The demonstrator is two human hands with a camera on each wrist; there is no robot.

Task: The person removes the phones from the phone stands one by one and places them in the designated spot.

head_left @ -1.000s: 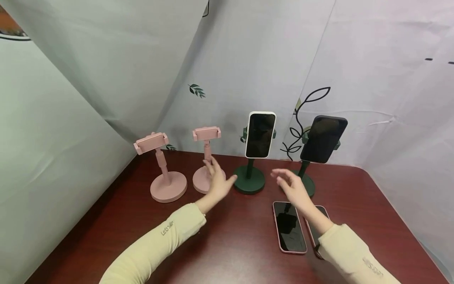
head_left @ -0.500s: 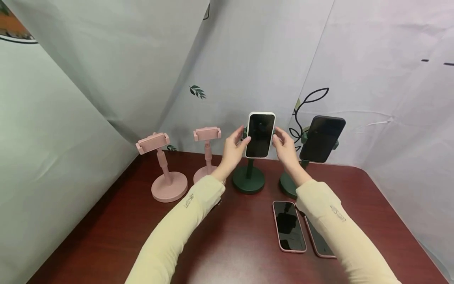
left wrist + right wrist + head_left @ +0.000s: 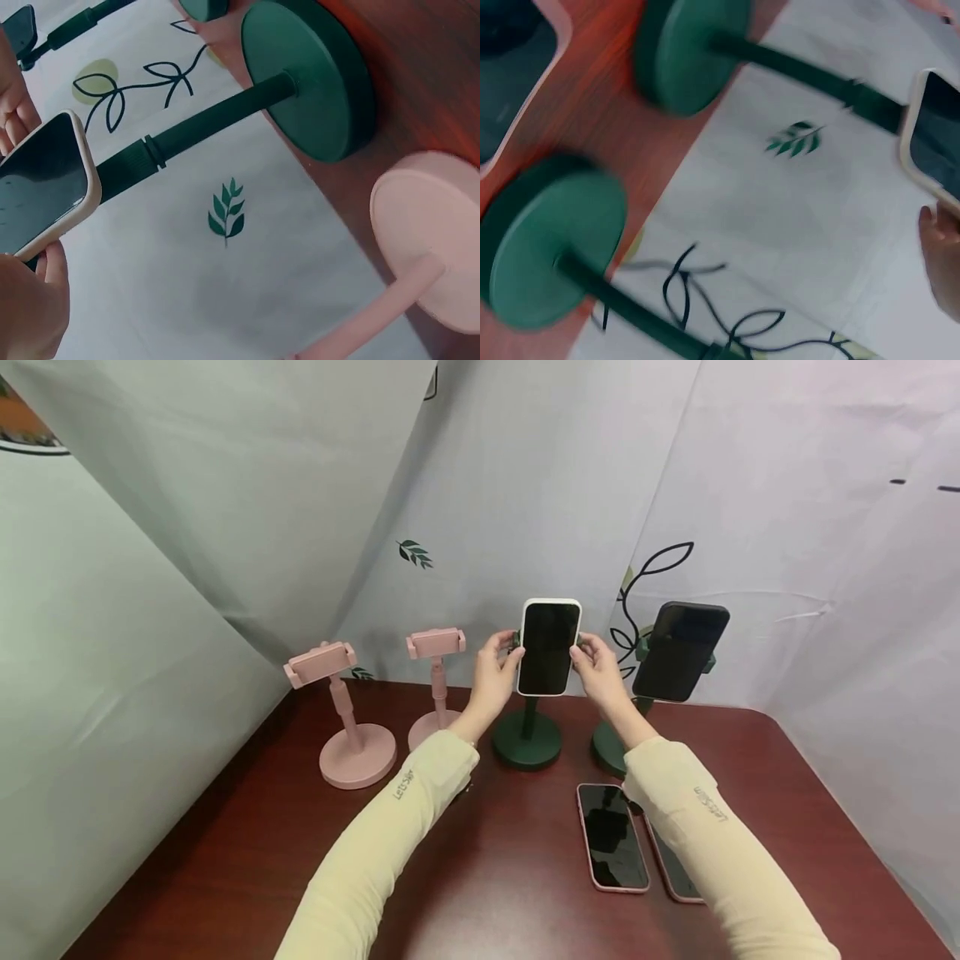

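A smartphone in a white case (image 3: pixel 551 647) stands upright in the clamp of a green phone stand (image 3: pixel 527 739). My left hand (image 3: pixel 492 681) grips the phone's left edge, its thumb on the front and its fingers behind, by the green clamp arm. On the opposite edge my right hand (image 3: pixel 602 675) holds the phone the same way. In the left wrist view the left fingers reach under the white case (image 3: pixel 91 191). Only part of the right hand (image 3: pixel 943 255) shows in the right wrist view. The fingertips behind the phone are hidden.
To the right, a second green stand (image 3: pixel 609 747) bears a black phone (image 3: pixel 681 652). Two pink stands, one at far left (image 3: pixel 357 756) and one nearer (image 3: pixel 437 643), have bare clamps. A pink-edged phone (image 3: pixel 612 839) lies on the table beside another phone (image 3: pixel 675 868), partly under the right sleeve.
Both hands have moved up and inward from the stands' bases to the white phone's two edges. Over the last half second the thumbs have settled on its edges, and the phone has shifted slightly.
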